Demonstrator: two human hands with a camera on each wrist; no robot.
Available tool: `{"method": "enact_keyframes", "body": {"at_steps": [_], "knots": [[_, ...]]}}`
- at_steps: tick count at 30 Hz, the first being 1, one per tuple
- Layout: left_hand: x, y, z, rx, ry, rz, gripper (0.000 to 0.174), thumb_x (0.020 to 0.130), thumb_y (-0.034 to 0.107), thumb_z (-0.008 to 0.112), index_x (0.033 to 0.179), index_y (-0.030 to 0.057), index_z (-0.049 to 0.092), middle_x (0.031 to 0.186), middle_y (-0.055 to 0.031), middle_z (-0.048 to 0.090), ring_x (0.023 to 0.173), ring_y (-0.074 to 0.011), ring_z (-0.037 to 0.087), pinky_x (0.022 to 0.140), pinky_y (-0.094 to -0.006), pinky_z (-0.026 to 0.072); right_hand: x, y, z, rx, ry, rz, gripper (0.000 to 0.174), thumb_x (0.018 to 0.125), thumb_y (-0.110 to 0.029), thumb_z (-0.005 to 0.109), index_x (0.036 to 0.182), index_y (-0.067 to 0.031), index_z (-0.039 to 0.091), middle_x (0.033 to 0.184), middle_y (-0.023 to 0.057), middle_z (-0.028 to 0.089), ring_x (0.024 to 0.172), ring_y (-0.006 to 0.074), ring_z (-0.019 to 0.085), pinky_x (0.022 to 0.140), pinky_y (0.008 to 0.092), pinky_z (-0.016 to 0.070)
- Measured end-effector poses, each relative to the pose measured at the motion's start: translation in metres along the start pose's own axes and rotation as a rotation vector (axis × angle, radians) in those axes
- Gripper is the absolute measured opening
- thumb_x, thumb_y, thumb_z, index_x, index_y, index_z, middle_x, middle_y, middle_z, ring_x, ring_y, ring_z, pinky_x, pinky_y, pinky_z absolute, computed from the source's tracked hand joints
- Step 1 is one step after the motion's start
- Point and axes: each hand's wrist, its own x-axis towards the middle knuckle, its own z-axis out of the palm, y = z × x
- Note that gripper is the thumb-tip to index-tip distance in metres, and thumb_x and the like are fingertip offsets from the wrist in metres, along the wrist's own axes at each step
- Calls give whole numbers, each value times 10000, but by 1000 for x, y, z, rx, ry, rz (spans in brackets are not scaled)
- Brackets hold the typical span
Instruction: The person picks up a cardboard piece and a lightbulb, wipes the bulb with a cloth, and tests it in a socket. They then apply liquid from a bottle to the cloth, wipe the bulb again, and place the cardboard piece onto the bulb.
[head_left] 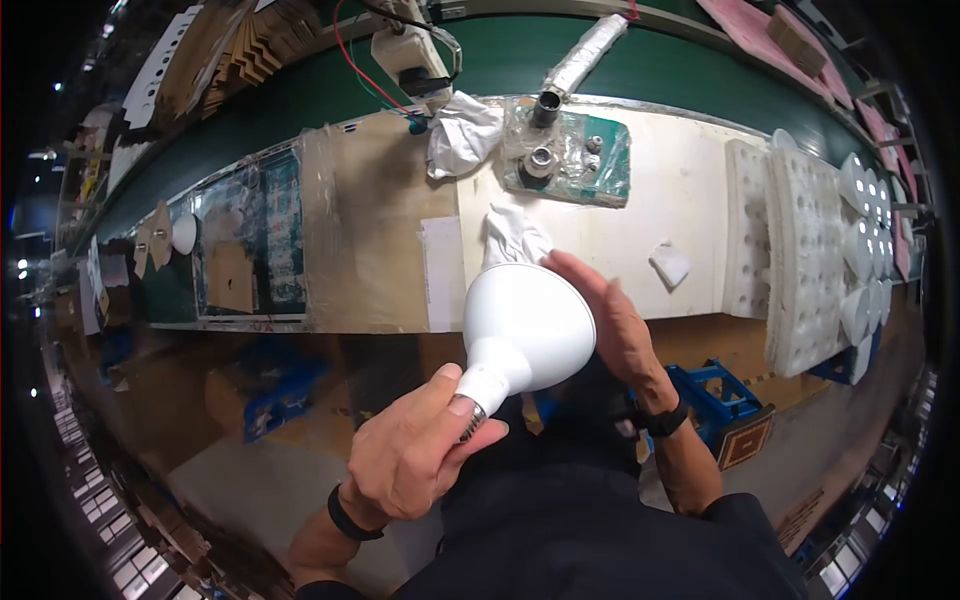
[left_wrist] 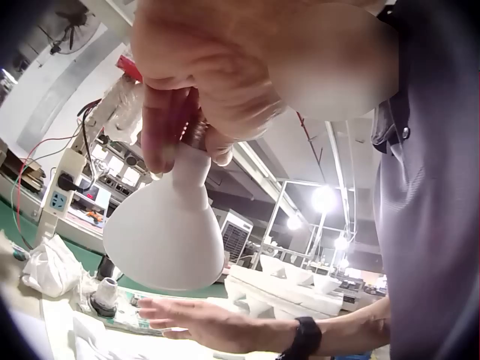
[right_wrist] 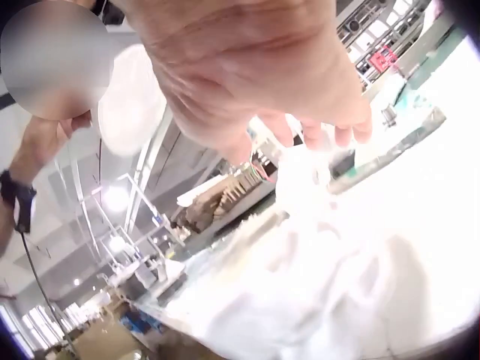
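Observation:
A white reflector light bulb (head_left: 530,325) is held tilted over the front edge of the bench, its wide face pointing away from the body. My left hand (head_left: 412,450) pinches it at the metal screw base (head_left: 472,415), which the fingers partly cover. In the left wrist view the bulb (left_wrist: 166,232) hangs face down from the fingers. My right hand (head_left: 622,325) is beside the bulb's wide end with its fingers extended and holding nothing. Just beyond the bulb lies a crumpled white cloth (head_left: 515,235).
A green board wrapped in plastic (head_left: 605,165) carries a lamp socket (head_left: 540,160). Another white cloth (head_left: 465,135) lies near a power outlet post (head_left: 410,60). To the right stand foam trays (head_left: 800,255) with several bulbs. A small white pad (head_left: 670,265) sits on the bench.

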Motion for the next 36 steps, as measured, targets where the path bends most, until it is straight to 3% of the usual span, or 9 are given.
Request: {"method": "enact_keyframes", "body": {"at_steps": [1,4,7,11,17,30,33,35,36], "knots": [[-2,3,-3,-42,-16,5,541,841,219,874,1237,21,563,1097,-276,732,886,-343,762,734,-364,629,-16,-4,12,-19,18,-5,765,1084,-615,370,1569,-25,421,1590,135,459,1456,244,434,1218,451,324],[-4,8,-6,-137,-45,85,547,832,157,878,1224,20,522,1097,-292,725,908,-350,764,761,-371,651,-48,-18,49,340,-20,217,1245,836,-957,324,1646,-22,180,1657,212,320,1502,370,373,1226,549,316],[1,14,-9,-196,-83,154,532,825,84,874,1197,10,502,1096,-275,729,920,-349,764,783,-380,669,-43,-21,58,530,-125,185,1315,785,-985,375,1651,-25,135,1644,244,319,1476,430,394,1194,577,370],[7,19,-4,-238,-161,213,510,827,68,870,1187,8,514,1115,-247,735,950,-340,758,815,-372,662,-44,-21,63,726,-191,111,1228,846,-943,339,1654,-39,149,1629,219,362,1479,370,417,1199,531,381],[16,28,16,-228,-153,134,445,845,65,848,1192,-33,588,1129,-251,735,968,-338,750,820,-368,640,-34,-10,44,899,-319,147,1178,884,-882,429,1646,-26,159,1622,255,352,1437,452,447,1162,587,419],[48,25,83,-253,-162,-358,448,849,16,808,1256,-80,649,1205,-244,715,992,-361,723,856,-383,577,-7,-70,-18,849,15,145,973,1003,-749,361,1595,19,285,1504,271,502,1339,414,566,1128,531,474],[47,11,99,-222,-199,-406,513,843,17,810,1320,-49,632,1199,-209,713,970,-326,707,853,-376,564,-7,-68,-26,736,123,205,1059,966,-801,350,1613,29,229,1546,321,427,1334,493,548,1137,584,454],[50,8,107,-245,-203,-504,592,828,27,829,1372,-42,604,1135,-186,718,958,-311,697,864,-376,557,-12,-66,-32,853,109,178,873,1046,-680,348,1546,35,382,1466,259,549,1332,339,589,1135,466,479],[57,8,102,-251,-233,-427,673,818,59,856,1419,-45,571,1074,-170,707,900,-263,693,822,-341,561,-13,-66,-35,855,120,174,873,1046,-680,348,1546,35,382,1466,259,549,1332,339,589,1135,466,479]]}}
